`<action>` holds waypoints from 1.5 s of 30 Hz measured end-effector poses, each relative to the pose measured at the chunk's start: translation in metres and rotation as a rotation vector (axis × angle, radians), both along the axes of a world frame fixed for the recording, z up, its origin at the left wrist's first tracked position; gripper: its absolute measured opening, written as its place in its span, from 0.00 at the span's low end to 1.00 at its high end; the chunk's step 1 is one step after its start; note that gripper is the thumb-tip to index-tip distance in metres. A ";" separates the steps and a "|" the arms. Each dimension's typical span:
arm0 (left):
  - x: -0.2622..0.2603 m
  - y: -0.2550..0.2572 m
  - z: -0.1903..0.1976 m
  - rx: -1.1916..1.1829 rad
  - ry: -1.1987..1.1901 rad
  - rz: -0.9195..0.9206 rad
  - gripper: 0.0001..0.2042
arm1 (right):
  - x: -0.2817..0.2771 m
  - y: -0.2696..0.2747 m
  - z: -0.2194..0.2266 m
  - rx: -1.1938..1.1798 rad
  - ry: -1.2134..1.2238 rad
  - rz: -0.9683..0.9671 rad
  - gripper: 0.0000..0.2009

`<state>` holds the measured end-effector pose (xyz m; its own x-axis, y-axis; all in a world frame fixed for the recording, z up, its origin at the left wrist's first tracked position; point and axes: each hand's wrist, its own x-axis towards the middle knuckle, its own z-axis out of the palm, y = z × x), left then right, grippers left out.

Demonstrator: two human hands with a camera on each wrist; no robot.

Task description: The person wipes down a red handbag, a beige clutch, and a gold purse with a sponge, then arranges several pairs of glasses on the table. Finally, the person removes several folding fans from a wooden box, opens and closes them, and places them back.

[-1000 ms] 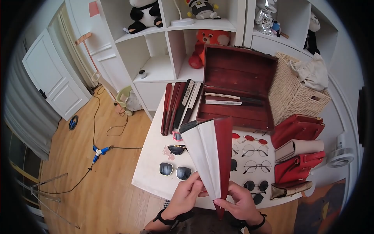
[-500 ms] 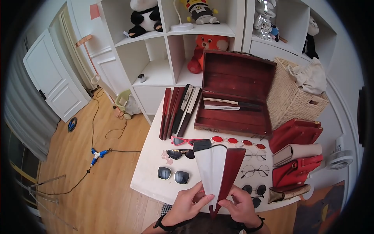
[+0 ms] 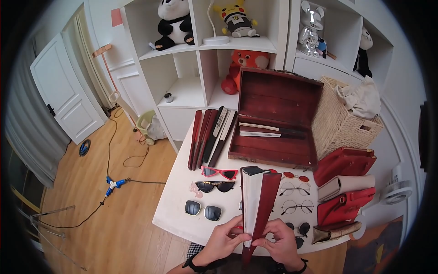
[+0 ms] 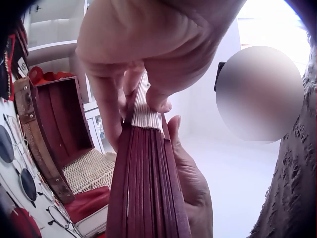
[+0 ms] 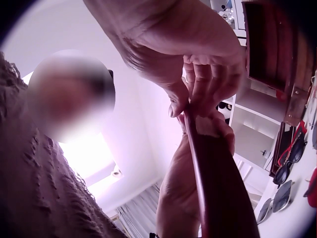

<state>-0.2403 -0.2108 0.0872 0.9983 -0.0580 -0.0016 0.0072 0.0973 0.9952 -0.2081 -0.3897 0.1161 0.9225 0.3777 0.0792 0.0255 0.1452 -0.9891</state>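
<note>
A folding fan point(image 3: 267, 196) with dark red guards and a white pleated leaf stands upright between my hands, mostly folded, its leaf end pointing away from me. The left hand point(image 3: 226, 241) grips its lower left side, thumb on the white pleats. On the other side the right hand point(image 3: 279, 239) pinches the red guard between thumb and fingers. Stacked dark red ribs point(image 4: 148, 198) fill the foreground of the left wrist view, below the pleats point(image 4: 147, 111). In the right wrist view the smooth outer guard point(image 5: 220, 183) shows, with the left hand point(image 5: 178, 183) behind it.
An open dark red case point(image 3: 273, 150) holding folded fans point(image 3: 260, 134) stands at the table's back. More folded fans point(image 3: 210, 137) lie left of it. Sunglasses point(image 3: 203, 210) and round glasses point(image 3: 296, 207) lie in rows. Bags point(image 3: 346, 203) and a woven basket point(image 3: 346, 121) stand right.
The fan's white leaf has narrowed as the hands brought its sides together. It has come more upright. The head view has shifted, so the table sits lower in the picture.
</note>
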 end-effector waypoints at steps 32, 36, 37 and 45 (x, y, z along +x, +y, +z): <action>0.088 0.115 0.029 0.249 0.230 -0.090 0.25 | 0.011 -0.019 0.008 -0.567 -0.169 0.185 0.17; 0.164 0.167 0.010 0.501 0.228 -0.075 0.23 | 0.009 -0.029 0.009 -0.554 -0.161 0.103 0.14; 0.184 0.176 0.003 0.542 0.253 -0.059 0.22 | 0.008 -0.030 0.009 -0.549 -0.156 0.100 0.13; 0.285 0.181 -0.008 0.884 0.240 0.069 0.18 | -0.001 -0.037 0.012 -0.517 -0.180 0.017 0.10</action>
<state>0.0450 -0.0297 0.0796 0.9666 0.1227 -0.2250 0.2460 -0.6905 0.6802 -0.2089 -0.4262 0.1282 0.9049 0.4241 0.0347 0.2024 -0.3573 -0.9118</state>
